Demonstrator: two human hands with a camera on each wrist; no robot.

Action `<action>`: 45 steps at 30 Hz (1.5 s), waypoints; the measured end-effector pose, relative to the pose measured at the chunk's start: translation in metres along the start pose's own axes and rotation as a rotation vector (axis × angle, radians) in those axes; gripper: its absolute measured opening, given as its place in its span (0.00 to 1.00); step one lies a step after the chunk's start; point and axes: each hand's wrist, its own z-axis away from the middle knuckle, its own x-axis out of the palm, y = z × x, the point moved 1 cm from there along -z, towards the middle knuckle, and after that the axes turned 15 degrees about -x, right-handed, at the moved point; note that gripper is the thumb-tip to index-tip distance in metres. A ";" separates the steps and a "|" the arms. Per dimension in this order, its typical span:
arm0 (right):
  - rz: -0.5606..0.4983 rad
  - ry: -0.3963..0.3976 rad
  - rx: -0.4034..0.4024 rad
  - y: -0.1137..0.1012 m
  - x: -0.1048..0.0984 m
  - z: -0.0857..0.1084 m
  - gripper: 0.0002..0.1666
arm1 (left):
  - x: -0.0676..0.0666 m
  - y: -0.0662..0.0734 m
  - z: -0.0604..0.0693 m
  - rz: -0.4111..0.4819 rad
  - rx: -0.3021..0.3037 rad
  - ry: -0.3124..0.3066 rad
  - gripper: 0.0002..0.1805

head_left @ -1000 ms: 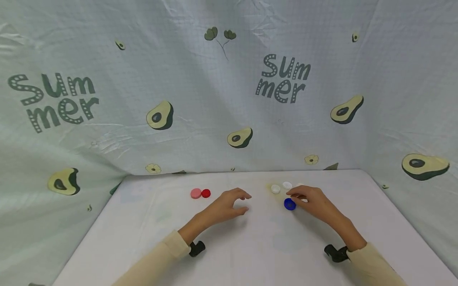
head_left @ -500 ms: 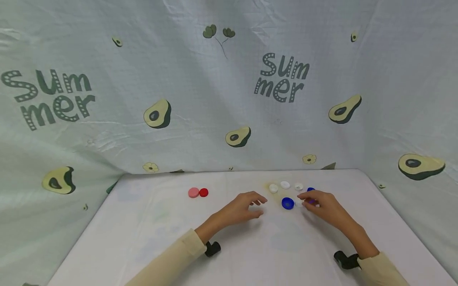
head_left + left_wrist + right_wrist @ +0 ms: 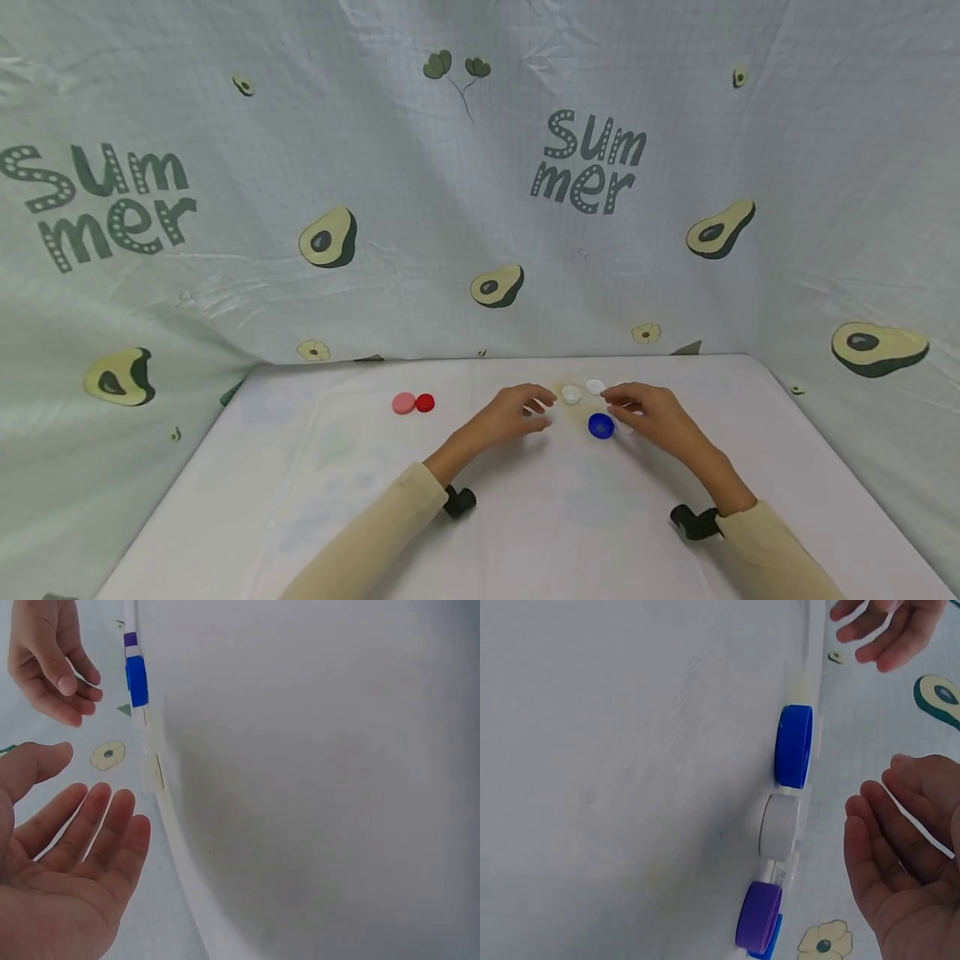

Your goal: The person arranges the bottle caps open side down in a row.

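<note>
Evidently we are mid-reach, as we judge it, with both hands over the bench [image 3: 517,517] and no cap gripped; our left hand [image 3: 510,414] has its fingers relaxed, well parted from the thumb and holding nothing; our right hand [image 3: 651,412] has its fingers loosely bent, with nothing visible in them; the blue cap [image 3: 601,426] lies near the right thumb, a white cap [image 3: 780,827] just beside it; lifting either would call for lowering the right hand and pinching the rim; the right wrist view shows a purple cap [image 3: 759,918] with a second blue cap [image 3: 775,936] behind it, which we cannot make out from the head; only the head view shows the pink cap [image 3: 403,403] and red cap [image 3: 425,402], side by side.
</note>
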 end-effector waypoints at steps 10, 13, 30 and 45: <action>-0.067 -0.055 0.091 0.007 0.014 -0.029 0.16 | -0.004 0.002 -0.035 0.012 -0.103 0.072 0.19; -0.072 -0.070 0.131 0.010 0.020 -0.035 0.17 | -0.002 0.000 -0.044 0.047 -0.138 0.105 0.19; -0.042 -0.056 0.232 0.011 0.034 -0.051 0.18 | 0.015 0.006 -0.068 0.084 -0.223 0.159 0.17; -0.014 0.007 0.154 0.009 0.040 -0.055 0.15 | 0.012 0.004 -0.067 0.057 -0.200 0.206 0.11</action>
